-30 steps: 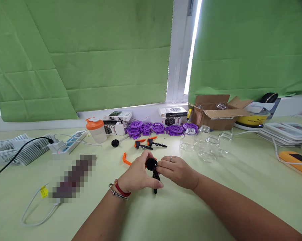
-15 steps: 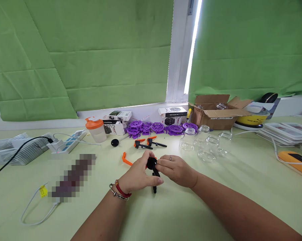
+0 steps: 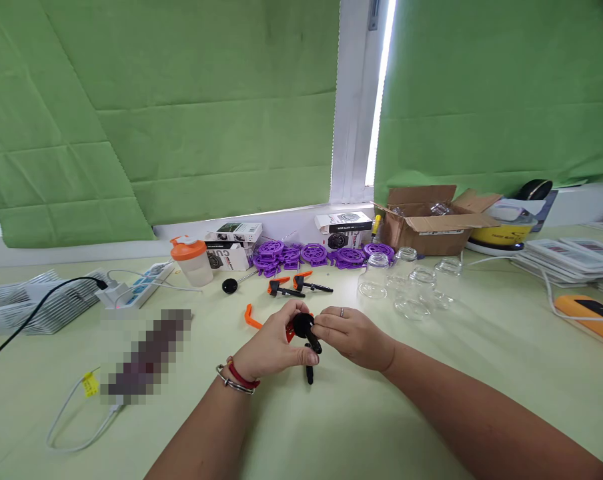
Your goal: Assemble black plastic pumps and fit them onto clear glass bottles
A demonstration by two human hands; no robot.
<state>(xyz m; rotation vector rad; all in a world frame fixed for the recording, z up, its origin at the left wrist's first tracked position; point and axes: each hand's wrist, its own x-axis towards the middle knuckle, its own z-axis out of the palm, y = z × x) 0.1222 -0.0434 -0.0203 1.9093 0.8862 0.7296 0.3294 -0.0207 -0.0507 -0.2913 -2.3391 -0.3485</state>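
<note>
My left hand point(image 3: 276, 343) is wrapped round a black round-headed part point(image 3: 304, 325) with a short black stem and a bit of red-orange beside it. The fingertips of my right hand point(image 3: 354, 337) press together on the right side of the same part. Below it a black rod point(image 3: 309, 373) points toward me. Left of my hands lies an orange bent piece point(image 3: 251, 317). Just beyond them are two black and orange tools point(image 3: 286, 289), and a black disc on a thin rod point(image 3: 230, 285) lies to their left.
Purple wheel-shaped parts point(image 3: 314, 254) and small boxes point(image 3: 344, 230) line the back. Glass jars point(image 3: 421, 293) and an open carton point(image 3: 426, 230) stand right. An orange-lidded cup point(image 3: 194, 262), power strip point(image 3: 149, 283), blurred object point(image 3: 149, 360) and white trays point(image 3: 56, 310) are left.
The black part has turned slightly between my hands, with more of its round head and the red-orange bit showing. My hands have barely moved, and the view has shifted a little.
</note>
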